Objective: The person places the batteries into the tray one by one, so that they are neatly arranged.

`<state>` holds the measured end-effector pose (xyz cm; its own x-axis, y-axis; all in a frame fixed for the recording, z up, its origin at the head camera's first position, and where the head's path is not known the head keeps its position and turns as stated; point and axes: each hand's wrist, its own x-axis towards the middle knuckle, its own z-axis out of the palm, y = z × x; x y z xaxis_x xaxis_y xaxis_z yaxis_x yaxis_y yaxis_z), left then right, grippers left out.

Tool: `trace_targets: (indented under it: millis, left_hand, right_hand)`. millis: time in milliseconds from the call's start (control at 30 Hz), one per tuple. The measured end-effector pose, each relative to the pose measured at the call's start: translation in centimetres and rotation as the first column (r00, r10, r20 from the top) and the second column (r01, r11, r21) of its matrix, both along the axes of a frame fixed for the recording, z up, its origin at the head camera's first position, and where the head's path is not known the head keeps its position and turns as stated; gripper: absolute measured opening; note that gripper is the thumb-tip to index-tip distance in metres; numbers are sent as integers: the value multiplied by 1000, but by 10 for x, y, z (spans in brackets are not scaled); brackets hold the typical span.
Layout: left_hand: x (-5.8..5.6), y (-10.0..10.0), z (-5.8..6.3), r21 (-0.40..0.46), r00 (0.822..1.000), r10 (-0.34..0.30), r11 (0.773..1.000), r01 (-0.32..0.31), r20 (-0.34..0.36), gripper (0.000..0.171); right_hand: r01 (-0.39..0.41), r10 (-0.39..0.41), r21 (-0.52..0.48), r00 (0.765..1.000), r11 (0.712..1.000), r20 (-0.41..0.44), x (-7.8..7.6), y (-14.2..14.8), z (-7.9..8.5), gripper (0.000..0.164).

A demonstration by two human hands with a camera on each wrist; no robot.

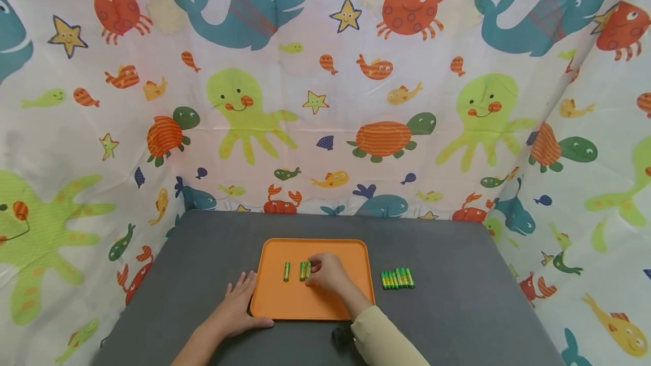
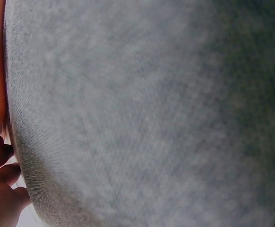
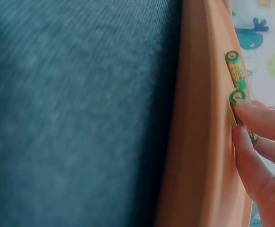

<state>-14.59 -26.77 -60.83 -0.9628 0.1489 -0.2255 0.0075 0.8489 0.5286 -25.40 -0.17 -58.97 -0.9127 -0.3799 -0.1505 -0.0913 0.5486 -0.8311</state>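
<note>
Cloth (image 1: 56,146), white and printed with coloured sea creatures, hangs at far left and continues round the back to the right, bordering a dark grey tabletop (image 1: 163,292). Next comes the person's left hand (image 1: 235,306), bare and relaxed: its fingers, extended and slightly spread, rest along the left edge of a shallow orange rectangular tray (image 1: 285,305), while the straight thumb lies along the near rim. From where I stand, it grasps nothing.

Within the tray, a slim green-and-gold cylindrical battery (image 1: 287,271) lies lengthwise, apart from the others. Farther right lies a second battery (image 1: 302,271), parallel to it, and just beside that a third battery (image 1: 308,270); whether these two touch I cannot tell. The right hand (image 1: 325,273) reaches over the tray, thumb and fingers bent and nearly closed, pinching the third battery. A small dark object (image 1: 342,336), indistinct, shows beside the pale beige sleeve (image 1: 387,339). Rightmost on the tabletop, outside the tray, similar batteries (image 1: 398,279) lie side by side in a close row.
</note>
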Motion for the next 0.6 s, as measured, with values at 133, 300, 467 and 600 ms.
trace_targets:
  millis: [133,300,467,600]
  left_hand:
    - [-1,0,-1,-7,1000,8,1000,-7,9,136]
    - [-1,1,0,9,1000,1,1000,-1,7,135]
    - [0,1,2,11,1000,-1,1000,1,-9,134]
    - [0,1,1,3,1000,2,1000,-2,-12,135]
  right_hand:
    - [-5,5,9,1000,1000,7,0,-6,1,57]
    - [-5,5,23,1000,1000,-2,0,-12,3,59]
    - [-25,26,16,999,1000,-27,0,-16,2,58]
    - [-35,35,4,999,999,-28,1,-17,2,59]
